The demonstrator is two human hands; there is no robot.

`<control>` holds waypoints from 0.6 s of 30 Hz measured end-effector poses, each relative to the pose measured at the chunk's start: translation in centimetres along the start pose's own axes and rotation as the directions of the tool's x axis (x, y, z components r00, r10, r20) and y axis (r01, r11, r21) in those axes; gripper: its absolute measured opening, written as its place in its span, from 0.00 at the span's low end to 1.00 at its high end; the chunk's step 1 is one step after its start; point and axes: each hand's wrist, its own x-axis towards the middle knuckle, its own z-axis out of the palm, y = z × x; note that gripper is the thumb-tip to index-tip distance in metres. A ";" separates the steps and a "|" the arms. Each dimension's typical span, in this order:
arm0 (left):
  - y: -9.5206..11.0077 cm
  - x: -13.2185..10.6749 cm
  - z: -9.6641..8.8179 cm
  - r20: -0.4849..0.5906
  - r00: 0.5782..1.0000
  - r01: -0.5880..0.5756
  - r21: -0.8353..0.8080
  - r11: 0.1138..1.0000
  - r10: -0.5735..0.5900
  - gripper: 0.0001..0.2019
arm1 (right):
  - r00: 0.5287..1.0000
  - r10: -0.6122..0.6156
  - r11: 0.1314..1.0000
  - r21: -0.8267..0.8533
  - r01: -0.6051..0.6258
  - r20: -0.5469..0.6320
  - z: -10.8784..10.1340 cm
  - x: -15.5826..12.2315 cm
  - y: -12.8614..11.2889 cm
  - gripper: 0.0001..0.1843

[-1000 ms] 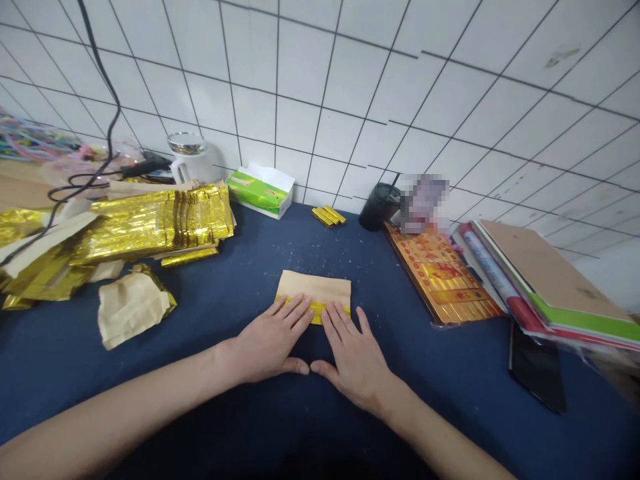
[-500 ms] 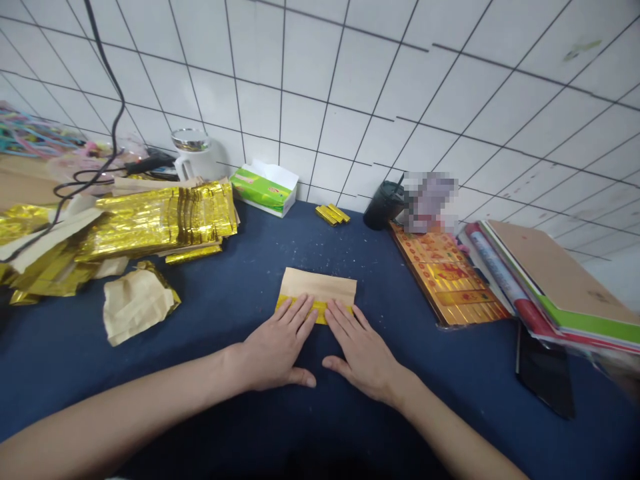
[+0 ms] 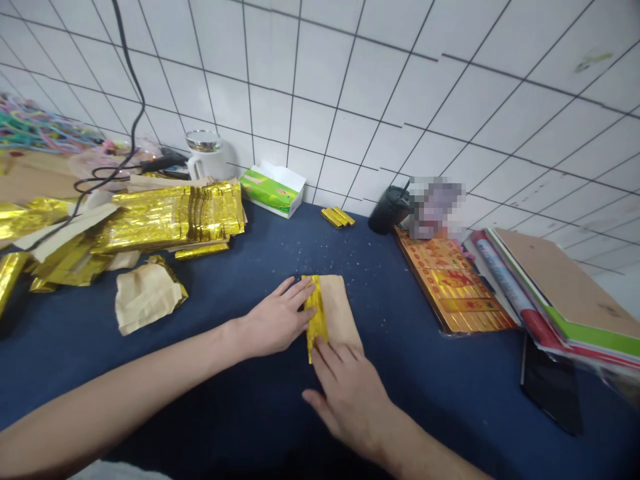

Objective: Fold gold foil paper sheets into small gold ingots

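A sheet of gold foil paper (image 3: 340, 308) lies on the dark blue table, its tan backing up and a gold strip folded over along its left side. My left hand (image 3: 280, 317) rests with fingers stretched out, the tips touching the gold strip near its upper part. At the lower end of the sheet, my right hand (image 3: 350, 387) lies over the paper with its fingers extended and thumb apart. Part of the lower edge is hidden under the right fingers.
A heap of gold foil sheets (image 3: 165, 220) and a crumpled sheet (image 3: 147, 297) lie left. Along the wall stand a white mug (image 3: 204, 160), tissue pack (image 3: 274, 188), small gold rolls (image 3: 338, 217) and black cup (image 3: 389, 210). Right are orange-gold packets (image 3: 453, 283), books (image 3: 565, 287) and a phone (image 3: 550, 383).
The sheet has turned about a quarter turn, so its gold strip moved from the near edge to the left side. My left hand is now beside it, my right hand at its lower end.
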 end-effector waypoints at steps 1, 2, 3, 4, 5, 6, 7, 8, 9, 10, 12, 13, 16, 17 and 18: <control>0.1 0.1 -0.1 -0.001 1.000 0.006 -0.006 1.000 -0.006 0.15 | 1.000 -0.031 0.998 0.046 0.031 0.006 0.0 0.0 -0.5 0.28; 0.1 0.2 -0.2 -0.001 1.000 0.012 -0.014 1.000 -0.012 0.15 | 0.998 -0.060 0.994 0.089 0.059 0.013 -0.1 0.1 -1.0 0.29; 0.3 0.4 -0.3 0.004 1.000 0.017 -0.023 1.000 -0.016 0.15 | 0.995 -0.095 0.988 0.126 0.092 0.021 -0.1 0.3 -1.3 0.30; 0.4 0.6 -0.2 0.013 1.000 0.016 -0.031 0.999 -0.016 0.15 | 0.991 -0.134 0.979 0.159 0.127 0.029 -0.1 0.6 -1.5 0.32; 0.5 0.7 -0.2 0.025 1.000 0.011 -0.040 0.999 -0.010 0.15 | 0.985 -0.170 0.969 0.186 0.160 0.038 -0.2 0.9 -1.7 0.33; 0.6 0.8 -0.1 0.037 0.999 0.006 -0.046 0.999 -0.004 0.15 | 0.978 -0.204 0.959 0.213 0.190 0.046 -0.3 1.2 -1.7 0.34; 0.6 0.9 0.1 0.047 0.999 0.001 -0.049 0.999 0.001 0.15 | 0.970 -0.239 0.945 0.242 0.219 0.055 -0.5 1.5 -1.6 0.34; 0.6 0.8 0.3 0.054 0.999 -0.002 -0.049 0.999 0.005 0.16 | 0.961 -0.269 0.931 0.273 0.243 0.063 -0.7 1.8 -1.4 0.34; 0.5 0.8 0.5 0.060 0.998 -0.006 -0.043 0.999 0.009 0.17 | 0.955 -0.291 0.917 0.302 0.259 0.066 -1.0 2.0 -1.0 0.33; 0.4 0.7 0.7 0.067 0.998 -0.011 -0.036 0.999 0.014 0.17 | 0.948 -0.310 0.904 0.328 0.273 0.066 -1.3 2.1 -0.5 0.30; 0.0 0.5 1.0 0.082 0.996 -0.032 -0.017 0.999 0.033 0.17 | 0.945 -0.322 0.896 0.343 0.282 0.064 -2.0 2.1 0.8 0.23; -0.2 0.4 1.0 0.086 0.995 -0.045 -0.006 0.999 0.045 0.18 | 0.944 -0.324 0.901 0.326 0.285 0.070 -2.4 2.0 1.5 0.20; -0.4 0.5 0.6 0.055 0.997 -0.053 0.045 0.998 0.051 0.18 | 0.976 -0.183 0.977 0.133 0.167 0.118 -2.8 1.4 4.0 0.23; -0.3 0.7 0.3 0.044 0.998 -0.044 0.062 0.997 0.042 0.16 | 0.987 -0.110 0.993 0.049 0.105 0.117 -2.8 1.2 4.7 0.26; -0.1 0.8 0.0 0.040 0.999 -0.028 0.074 0.997 0.025 0.15 | 0.993 -0.046 0.999 -0.022 0.049 0.112 -2.6 1.1 5.2 0.28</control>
